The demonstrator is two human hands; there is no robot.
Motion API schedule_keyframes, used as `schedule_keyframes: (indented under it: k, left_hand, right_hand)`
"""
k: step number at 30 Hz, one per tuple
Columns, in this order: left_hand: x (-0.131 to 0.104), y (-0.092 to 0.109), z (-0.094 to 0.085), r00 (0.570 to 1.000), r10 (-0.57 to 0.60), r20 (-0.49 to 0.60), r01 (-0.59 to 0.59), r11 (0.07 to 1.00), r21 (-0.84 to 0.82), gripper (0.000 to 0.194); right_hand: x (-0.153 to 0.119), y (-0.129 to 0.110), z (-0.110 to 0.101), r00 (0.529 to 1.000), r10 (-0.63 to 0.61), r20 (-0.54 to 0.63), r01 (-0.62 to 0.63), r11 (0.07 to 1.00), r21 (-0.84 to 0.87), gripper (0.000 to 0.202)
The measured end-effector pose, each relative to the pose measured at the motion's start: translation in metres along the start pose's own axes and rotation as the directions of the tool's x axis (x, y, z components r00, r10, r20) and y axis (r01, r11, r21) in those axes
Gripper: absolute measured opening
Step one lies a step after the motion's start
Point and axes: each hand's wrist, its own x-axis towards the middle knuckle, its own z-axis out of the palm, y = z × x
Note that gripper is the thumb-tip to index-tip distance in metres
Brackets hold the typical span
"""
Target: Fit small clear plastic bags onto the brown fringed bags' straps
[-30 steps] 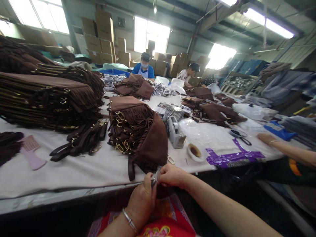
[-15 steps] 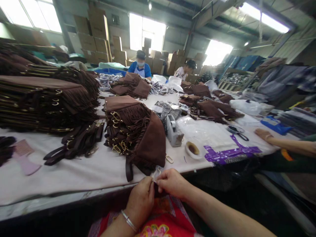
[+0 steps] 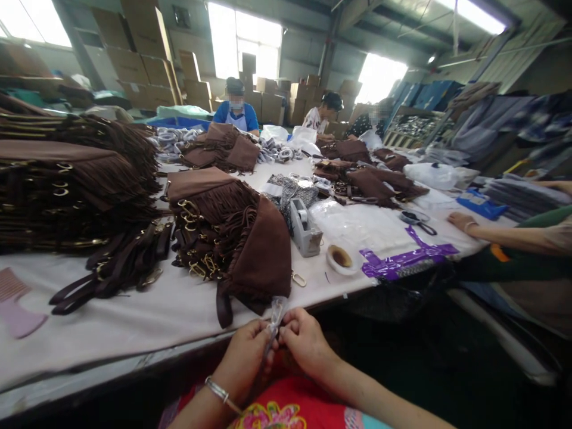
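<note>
At the table's front edge, my left hand (image 3: 248, 351) is closed on a clear plastic wrapping (image 3: 277, 310) with a metal piece showing inside, perhaps a clasp. Close against it, my right hand (image 3: 306, 341) pinches the side of the same wrapping, fingertips curled together. What continues below my fingers is hidden. Just beyond lies a brown fringed bag (image 3: 261, 250), atop a stack with gold clasps hanging out. A loose gold clasp (image 3: 298, 279) rests on the cloth beside the bag's corner.
A tape dispenser (image 3: 305, 229), a tape roll (image 3: 339, 259) and purple tape (image 3: 404, 259) lie to the right. Dark straps (image 3: 116, 262) and a pink comb (image 3: 20, 307) are left, below tall bag stacks (image 3: 67, 190). A co-worker's hand (image 3: 462, 221) rests at right.
The view has swung slightly right. The plastic wrapping now stands up further above my fingers, and my left hand has turned, showing more of its grip.
</note>
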Motion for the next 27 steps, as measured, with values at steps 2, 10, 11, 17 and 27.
schedule_keyframes:
  k: [2, 10, 11, 17, 27]
  left_hand:
    - [-0.003, 0.002, -0.002, 0.996, -0.054, 0.069, 0.063, 0.989, -0.134, 0.023]
    - [-0.007, 0.0, -0.001, 0.977, -0.163, 0.135, 0.199, 0.924, -0.326, 0.018]
    - [-0.007, -0.001, 0.0, 0.977, -0.176, 0.124, 0.206, 0.93, -0.305, 0.018]
    - [-0.009, -0.007, 0.006, 0.993, -0.121, 0.001, 0.12, 0.984, -0.132, 0.036]
    - [-0.023, -0.002, -0.003, 0.95, 0.202, 0.239, -0.296, 0.832, 0.469, 0.054]
  right_hand:
    - [0.002, 0.003, -0.002, 1.0, -0.004, -0.003, 0.003, 0.998, -0.059, 0.011]
    - [0.008, 0.007, -0.002, 0.997, 0.076, 0.033, -0.073, 0.992, -0.1, 0.012]
    - [0.01, 0.007, -0.003, 0.996, 0.087, 0.032, -0.083, 0.992, -0.098, 0.012]
    - [0.009, 0.014, -0.017, 0.999, 0.028, 0.018, -0.024, 0.979, -0.204, 0.015]
    - [-0.025, 0.006, -0.013, 0.938, 0.211, 0.277, -0.326, 0.812, 0.484, 0.042]
